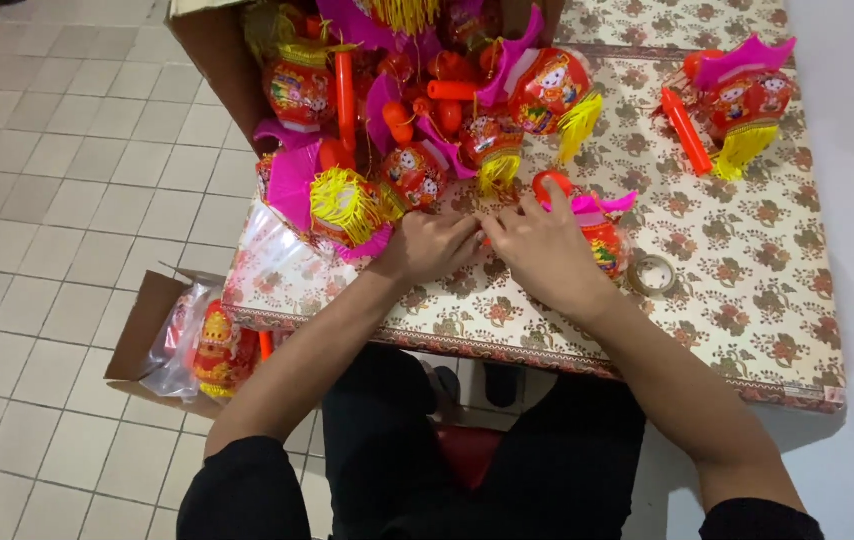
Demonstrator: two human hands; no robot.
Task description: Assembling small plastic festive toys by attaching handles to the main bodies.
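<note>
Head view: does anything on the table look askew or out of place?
Mostly a jumble: the lanterns lie heaped and tipped at the table's far left edge. One lantern lies apart at the right. A clear bag hangs over the left edge. Nothing looks broken.

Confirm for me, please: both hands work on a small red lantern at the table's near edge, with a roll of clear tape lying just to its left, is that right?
Not quite. The head view shows the roll of clear tape lying just to the right of the small red lantern, not its left. The rest holds: the left hand and right hand meet at that lantern near the table's near edge.
</note>
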